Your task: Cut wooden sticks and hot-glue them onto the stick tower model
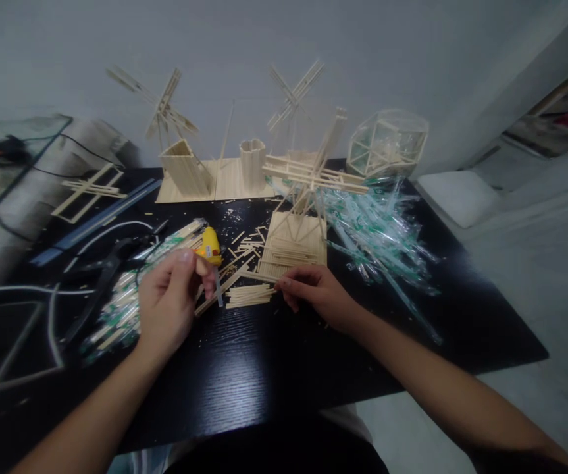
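Note:
My left hand point(168, 299) is closed in a pinch, thumb against curled fingers; whatever it holds is hidden. Just beyond its fingertips is a yellow glue gun point(210, 246), with a clear glue stick point(219, 289) protruding towards me. My right hand point(316, 293) pinches the end of a thin wooden stick point(257, 276), which points left. A row of short wooden sticks point(249, 296) lies on the table between the hands. Behind my right hand, a windmill model with crossed blades point(313, 181) stands on a slatted wooden base point(318, 227).
Plastic-wrapped sticks lie left point(126, 306), and a heap of torn wrappers point(377, 224) lies right. Wooden models, including a square tower point(187, 170) and a round tower point(253, 164), line the wall. White cables point(54, 322) cross the black table point(284, 375) at left.

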Motion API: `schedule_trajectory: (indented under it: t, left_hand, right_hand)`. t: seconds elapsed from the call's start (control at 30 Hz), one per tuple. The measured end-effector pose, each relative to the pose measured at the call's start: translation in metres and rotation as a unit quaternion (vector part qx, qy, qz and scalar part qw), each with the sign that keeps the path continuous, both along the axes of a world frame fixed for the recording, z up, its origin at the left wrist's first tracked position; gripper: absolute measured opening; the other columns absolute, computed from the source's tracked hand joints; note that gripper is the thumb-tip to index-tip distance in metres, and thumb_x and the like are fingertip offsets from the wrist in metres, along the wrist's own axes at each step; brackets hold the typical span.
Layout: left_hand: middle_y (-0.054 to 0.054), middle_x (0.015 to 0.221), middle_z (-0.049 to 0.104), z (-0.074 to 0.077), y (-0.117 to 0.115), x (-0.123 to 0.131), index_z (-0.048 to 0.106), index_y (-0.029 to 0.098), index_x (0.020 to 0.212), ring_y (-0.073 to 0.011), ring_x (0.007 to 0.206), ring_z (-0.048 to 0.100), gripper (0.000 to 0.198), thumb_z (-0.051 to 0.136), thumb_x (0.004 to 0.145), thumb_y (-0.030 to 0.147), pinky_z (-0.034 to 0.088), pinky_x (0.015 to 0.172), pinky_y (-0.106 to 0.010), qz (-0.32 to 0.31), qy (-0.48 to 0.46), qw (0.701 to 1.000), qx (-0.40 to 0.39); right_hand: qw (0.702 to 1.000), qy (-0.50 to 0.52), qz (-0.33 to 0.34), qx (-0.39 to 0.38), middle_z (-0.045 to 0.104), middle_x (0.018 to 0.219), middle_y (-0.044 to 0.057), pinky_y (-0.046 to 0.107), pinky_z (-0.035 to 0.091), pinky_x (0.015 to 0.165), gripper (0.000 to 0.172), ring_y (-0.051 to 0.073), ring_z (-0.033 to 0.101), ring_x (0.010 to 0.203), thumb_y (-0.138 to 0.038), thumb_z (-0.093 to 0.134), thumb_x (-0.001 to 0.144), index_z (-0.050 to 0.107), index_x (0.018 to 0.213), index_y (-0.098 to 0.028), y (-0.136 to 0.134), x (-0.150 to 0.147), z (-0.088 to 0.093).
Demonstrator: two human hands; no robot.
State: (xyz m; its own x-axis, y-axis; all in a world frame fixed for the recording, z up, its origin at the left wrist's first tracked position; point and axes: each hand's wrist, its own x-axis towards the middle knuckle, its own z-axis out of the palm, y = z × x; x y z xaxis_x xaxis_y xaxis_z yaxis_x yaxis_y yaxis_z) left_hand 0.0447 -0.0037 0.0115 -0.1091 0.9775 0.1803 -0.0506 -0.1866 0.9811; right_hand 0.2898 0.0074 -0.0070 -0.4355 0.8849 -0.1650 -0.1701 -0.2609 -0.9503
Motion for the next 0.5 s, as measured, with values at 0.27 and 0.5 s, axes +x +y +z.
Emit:
schedule_trajectory:
  t: [0.27, 0.5]
  left_hand:
    - [0.002, 0.072, 0.066, -0.0005, -0.0085, 0.0080, 0.070, 0.020, 0.085, -0.0115, 0.063, 0.057, 0.018, 0.064, 0.095, 0.034, 0.045, 0.063, -0.024, -0.073, 0.320, 0.942, 0.065]
    - [0.003, 0.067, 0.059, -0.0010, -0.0091, 0.0077, 0.067, 0.018, 0.080, -0.0111, 0.060, 0.052, 0.029, 0.061, 0.097, 0.041, 0.040, 0.056, -0.023, -0.101, 0.278, 0.955, -0.019]
  right_hand:
    - [0.998, -0.048, 0.012, 0.030, 0.064, 0.063, -0.002, 0.022, 0.047, 0.053, 0.035, 0.009, 0.054, 0.054, -0.049, 0.082, 0.080, 0.073, 0.076, -0.016, -0.0026, -0.0018, 0.0035]
    - [0.998, -0.050, 0.001, 0.047, 0.066, 0.063, 0.000, 0.021, 0.046, 0.050, 0.036, 0.009, 0.054, 0.053, -0.049, 0.080, 0.082, 0.074, 0.075, -0.015, -0.0045, -0.0026, 0.0036]
